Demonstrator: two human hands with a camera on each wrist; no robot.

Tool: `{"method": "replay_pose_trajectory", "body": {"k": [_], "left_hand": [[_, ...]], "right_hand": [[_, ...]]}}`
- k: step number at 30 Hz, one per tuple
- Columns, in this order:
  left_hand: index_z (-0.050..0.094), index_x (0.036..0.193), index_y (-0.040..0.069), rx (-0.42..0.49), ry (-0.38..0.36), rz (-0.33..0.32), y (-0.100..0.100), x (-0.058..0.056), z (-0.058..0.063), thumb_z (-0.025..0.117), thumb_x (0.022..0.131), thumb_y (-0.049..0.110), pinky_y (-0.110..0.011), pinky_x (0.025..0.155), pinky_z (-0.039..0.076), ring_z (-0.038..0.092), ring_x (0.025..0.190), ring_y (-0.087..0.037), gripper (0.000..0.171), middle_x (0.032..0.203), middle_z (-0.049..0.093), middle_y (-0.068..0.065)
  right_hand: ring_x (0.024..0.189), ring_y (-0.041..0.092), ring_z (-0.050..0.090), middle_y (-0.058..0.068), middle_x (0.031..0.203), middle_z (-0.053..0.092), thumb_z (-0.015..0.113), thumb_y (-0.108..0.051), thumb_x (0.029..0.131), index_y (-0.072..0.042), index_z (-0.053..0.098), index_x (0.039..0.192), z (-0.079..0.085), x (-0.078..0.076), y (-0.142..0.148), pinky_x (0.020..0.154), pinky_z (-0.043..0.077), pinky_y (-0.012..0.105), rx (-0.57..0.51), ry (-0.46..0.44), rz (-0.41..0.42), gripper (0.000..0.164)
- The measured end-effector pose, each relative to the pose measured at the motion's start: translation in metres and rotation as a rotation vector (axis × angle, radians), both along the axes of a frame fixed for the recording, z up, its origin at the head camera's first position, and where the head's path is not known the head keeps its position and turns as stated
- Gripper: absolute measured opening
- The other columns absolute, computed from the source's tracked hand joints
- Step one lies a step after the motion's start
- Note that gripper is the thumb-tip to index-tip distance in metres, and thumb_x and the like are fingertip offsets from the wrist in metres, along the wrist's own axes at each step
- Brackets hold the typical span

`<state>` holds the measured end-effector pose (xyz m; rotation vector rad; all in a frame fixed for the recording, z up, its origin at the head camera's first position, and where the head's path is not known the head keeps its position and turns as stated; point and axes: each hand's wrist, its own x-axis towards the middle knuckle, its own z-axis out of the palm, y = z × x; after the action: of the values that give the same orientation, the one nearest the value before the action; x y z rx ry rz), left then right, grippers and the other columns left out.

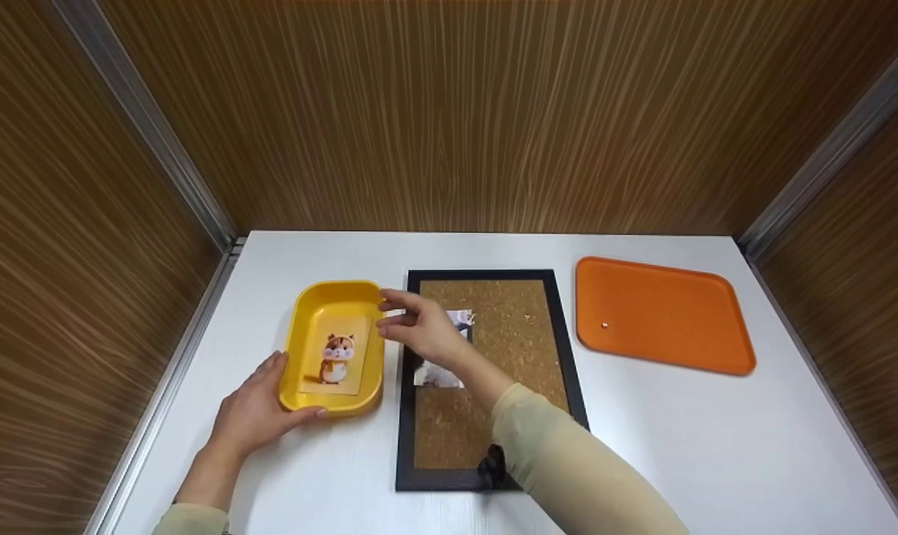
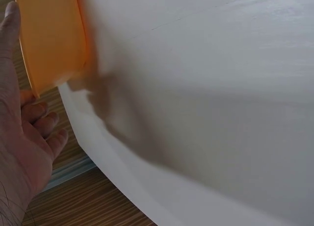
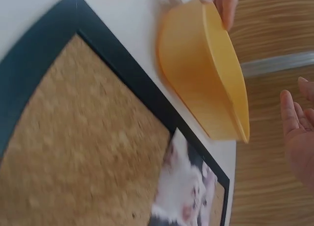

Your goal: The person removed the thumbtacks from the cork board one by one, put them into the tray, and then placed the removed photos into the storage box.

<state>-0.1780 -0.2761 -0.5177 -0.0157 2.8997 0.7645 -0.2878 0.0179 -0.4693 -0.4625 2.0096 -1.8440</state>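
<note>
A deep yellow tray (image 1: 293, 357) stands on the left of the table. In it lies a card with a cartoon hamster (image 1: 337, 357). My left hand (image 1: 252, 409) holds the tray's near left corner, with the thumb along the front rim; the left wrist view shows curled fingers (image 2: 46, 120) below the rim. Over the tray's right rim hovers my right hand (image 1: 423, 331), its fingers loosely bent with nothing between them. The right wrist view shows that hand apart from the tray. A cork board (image 1: 493, 297) lies beneath the right forearm, bearing a photo (image 1: 441, 375) partly hidden by the hand.
A flat orange tray (image 1: 664, 316) lies at the right with one tiny pale object (image 1: 604, 325) on it. The cork board has a black frame (image 1: 406, 446). Wood-patterned panels (image 1: 449, 111) enclose the white table (image 1: 664, 431) at the back and sides.
</note>
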Motion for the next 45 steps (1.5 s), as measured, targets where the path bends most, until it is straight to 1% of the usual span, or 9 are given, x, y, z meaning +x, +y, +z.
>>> {"method": "replay_pose_trajectory", "body": {"k": [5, 11, 15, 19, 24, 28, 32, 39, 45], "left_hand": [[0.033, 0.162, -0.007, -0.013, 0.025, -0.015, -0.001, -0.002, 0.002, 0.081, 0.075, 0.078, -0.072, 0.117, 0.033, 0.033, 0.151, -0.051, 0.131, 0.167, 0.033, -0.029], [0.026, 0.165, -0.003, -0.023, 0.044, -0.007, 0.002, -0.005, 0.005, 0.077, 0.073, 0.083, -0.075, 0.115, 0.031, 0.035, 0.148, -0.057, 0.137, 0.167, 0.032, -0.029], [0.026, 0.166, -0.003, -0.044, 0.092, -0.027, 0.015, -0.01, 0.01, 0.079, 0.075, 0.08, -0.068, 0.122, 0.027, 0.034, 0.151, -0.051, 0.134, 0.168, 0.032, -0.028], [0.027, 0.166, -0.002, -0.058, 0.168, -0.073, 0.041, -0.018, 0.016, 0.084, 0.077, 0.071, -0.058, 0.128, 0.023, 0.032, 0.155, -0.043, 0.128, 0.169, 0.031, -0.025], [0.027, 0.166, -0.001, -0.108, 0.264, -0.188, 0.078, -0.029, 0.024, 0.079, 0.08, 0.073, -0.052, 0.129, 0.022, 0.03, 0.157, -0.038, 0.124, 0.171, 0.029, -0.019], [0.028, 0.167, 0.002, -0.126, 0.299, -0.259, 0.107, -0.034, 0.027, 0.074, 0.082, 0.077, -0.051, 0.129, 0.021, 0.03, 0.157, -0.037, 0.121, 0.171, 0.028, -0.017], [0.03, 0.166, 0.004, -0.158, 0.321, -0.314, 0.137, -0.036, 0.027, 0.068, 0.085, 0.079, -0.052, 0.129, 0.023, 0.032, 0.156, -0.038, 0.117, 0.17, 0.03, -0.018], [0.031, 0.167, 0.006, -0.177, 0.283, -0.407, 0.184, -0.034, 0.021, 0.055, 0.095, 0.077, -0.051, 0.129, 0.021, 0.03, 0.157, -0.036, 0.104, 0.17, 0.03, -0.019], [0.032, 0.167, 0.007, -0.194, 0.226, -0.472, 0.212, -0.029, 0.003, 0.053, 0.097, 0.076, -0.049, 0.13, 0.021, 0.03, 0.158, -0.033, 0.1, 0.17, 0.032, -0.018]], "right_hand": [[0.12, 0.033, 0.07, 0.026, 0.14, 0.061, 0.072, 0.006, 0.096, 0.004, 0.049, 0.154, 0.005, -0.01, 0.025, 0.098, 0.06, 0.034, -0.032, 0.051, -0.034, 0.062], [0.124, 0.042, 0.067, 0.03, 0.142, 0.059, 0.068, 0.011, 0.096, 0.007, 0.047, 0.154, 0.009, -0.022, 0.056, 0.099, 0.06, 0.036, -0.04, 0.091, -0.066, 0.062], [0.126, 0.044, 0.065, 0.031, 0.143, 0.058, 0.067, 0.011, 0.097, 0.007, 0.046, 0.155, 0.013, -0.028, 0.075, 0.099, 0.059, 0.036, -0.013, 0.113, -0.084, 0.062], [0.125, 0.043, 0.066, 0.029, 0.143, 0.059, 0.066, 0.01, 0.098, 0.007, 0.046, 0.155, 0.015, -0.034, 0.092, 0.099, 0.059, 0.036, 0.005, 0.126, -0.109, 0.061], [0.124, 0.044, 0.066, 0.028, 0.14, 0.061, 0.066, 0.009, 0.098, 0.008, 0.048, 0.154, 0.012, -0.039, 0.111, 0.098, 0.06, 0.035, 0.054, 0.156, -0.143, 0.058], [0.126, 0.046, 0.065, 0.027, 0.14, 0.062, 0.068, 0.008, 0.098, 0.006, 0.05, 0.153, 0.01, -0.04, 0.123, 0.098, 0.06, 0.034, 0.086, 0.152, -0.16, 0.058], [0.126, 0.041, 0.066, 0.024, 0.141, 0.063, 0.069, 0.005, 0.099, 0.002, 0.051, 0.154, 0.01, -0.04, 0.133, 0.099, 0.06, 0.036, 0.136, 0.156, -0.167, 0.058], [0.127, 0.034, 0.065, 0.023, 0.142, 0.062, 0.071, -0.003, 0.101, -0.004, 0.053, 0.154, 0.009, -0.04, 0.145, 0.102, 0.058, 0.043, 0.242, 0.183, -0.184, 0.056], [0.127, 0.035, 0.064, 0.021, 0.14, 0.064, 0.071, -0.004, 0.1, -0.003, 0.054, 0.153, 0.004, -0.044, 0.149, 0.108, 0.054, 0.047, 0.279, 0.211, -0.17, 0.055]]}}
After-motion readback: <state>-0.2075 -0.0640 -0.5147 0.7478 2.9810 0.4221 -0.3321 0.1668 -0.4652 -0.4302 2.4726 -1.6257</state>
